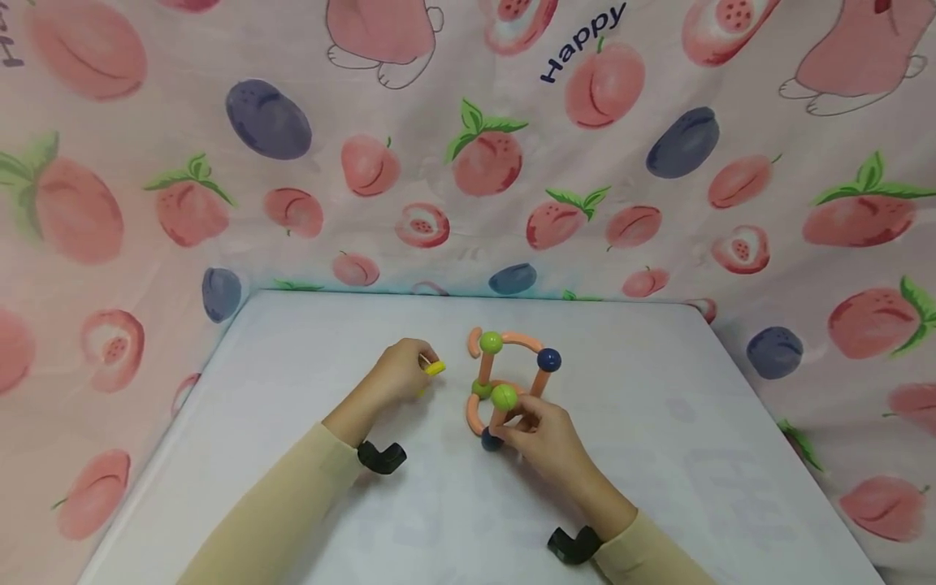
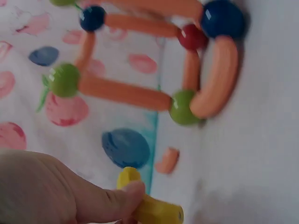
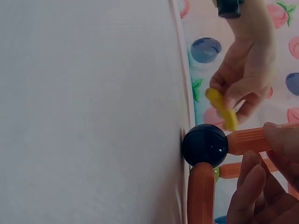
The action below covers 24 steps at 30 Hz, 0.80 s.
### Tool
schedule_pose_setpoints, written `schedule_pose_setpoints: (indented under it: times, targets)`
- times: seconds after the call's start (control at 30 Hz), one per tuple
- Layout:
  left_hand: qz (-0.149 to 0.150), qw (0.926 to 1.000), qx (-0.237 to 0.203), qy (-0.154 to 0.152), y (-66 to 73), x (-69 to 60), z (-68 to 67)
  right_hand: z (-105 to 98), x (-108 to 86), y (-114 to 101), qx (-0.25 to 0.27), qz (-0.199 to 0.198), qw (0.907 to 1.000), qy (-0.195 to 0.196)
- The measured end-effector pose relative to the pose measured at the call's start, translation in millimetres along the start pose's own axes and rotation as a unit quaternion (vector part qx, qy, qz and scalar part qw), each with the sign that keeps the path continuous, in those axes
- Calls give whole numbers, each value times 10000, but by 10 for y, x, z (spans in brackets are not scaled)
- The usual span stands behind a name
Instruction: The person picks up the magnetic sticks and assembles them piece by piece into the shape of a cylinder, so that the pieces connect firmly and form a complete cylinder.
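Observation:
My left hand (image 1: 402, 370) pinches a short curved yellow stick (image 2: 161, 211) between thumb and fingers, left of a ball-and-stick frame and apart from it. My right hand (image 1: 552, 439) grips an upright orange stick (image 3: 247, 141) at the frame's near side. A green ball (image 1: 504, 397) caps that stick, and a navy ball (image 3: 205, 145) sits at its foot on the table. Orange sticks, straight and curved, join the other balls, among them a navy ball (image 1: 549, 360) at the upper right. In the left wrist view a red ball (image 2: 192, 37) also shows; in the head view it is hidden.
A loose curved orange stick (image 1: 474, 342) lies on the white table (image 1: 643, 471) just behind the frame's left side. A fruit-patterned cloth (image 1: 439, 162) rises behind the table's back edge. Each wrist carries a black mount (image 1: 382, 458).

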<state>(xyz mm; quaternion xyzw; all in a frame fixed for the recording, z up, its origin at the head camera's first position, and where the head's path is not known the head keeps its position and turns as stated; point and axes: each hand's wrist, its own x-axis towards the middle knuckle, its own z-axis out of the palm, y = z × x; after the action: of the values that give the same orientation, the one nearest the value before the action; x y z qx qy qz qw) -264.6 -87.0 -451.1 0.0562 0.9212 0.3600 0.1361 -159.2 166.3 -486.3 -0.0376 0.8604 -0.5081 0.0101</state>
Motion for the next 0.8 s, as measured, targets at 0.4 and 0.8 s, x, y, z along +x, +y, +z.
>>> schedule_pose_setpoints:
  times: [0.4,0.8]
  targets:
    - [371,9714,-2346,-10,361,-442,28,-31,-16,12,67,-95,9998,-171]
    - [108,9473,-3202,-33,576,-467,67,-36,-12,16,39,-194,9996,-192]
